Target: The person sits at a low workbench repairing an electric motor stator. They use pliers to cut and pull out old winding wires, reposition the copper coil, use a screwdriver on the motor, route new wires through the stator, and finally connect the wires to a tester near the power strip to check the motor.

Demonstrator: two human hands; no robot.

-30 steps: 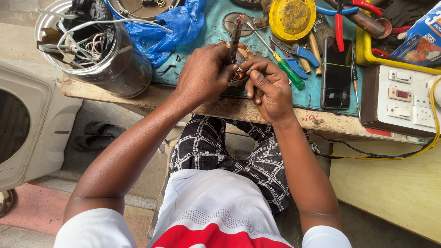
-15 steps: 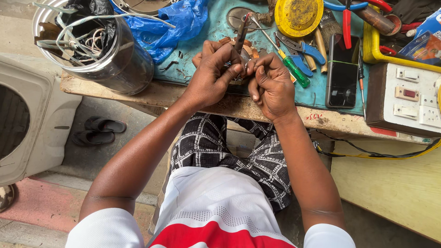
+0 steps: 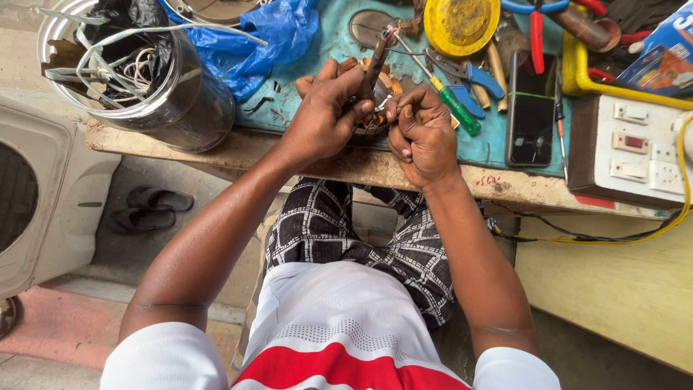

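My left hand (image 3: 321, 119) grips a thin brown-handled tool (image 3: 378, 59) that points up and away, its tip among copper windings. My right hand (image 3: 421, 133) is closed on the right side of the same small copper-wound coil (image 3: 369, 119), which sits between both hands at the near edge of the teal-topped bench (image 3: 303, 108). Most of the coil is hidden by my fingers. A green-handled screwdriver (image 3: 453, 107) lies just right of my right hand.
A metal bucket (image 3: 155, 79) of wire scraps stands at the left with a blue plastic bag (image 3: 271, 32) behind it. A yellow disc (image 3: 462, 25), blue-handled pliers (image 3: 476, 72), a black phone (image 3: 530, 108) and a white switch box (image 3: 635, 148) lie to the right. Sandals (image 3: 148, 206) rest on the floor.
The view has shifted slightly; both hands stay on the coil, and the left hand's tool has tilted a little while working at the windings.
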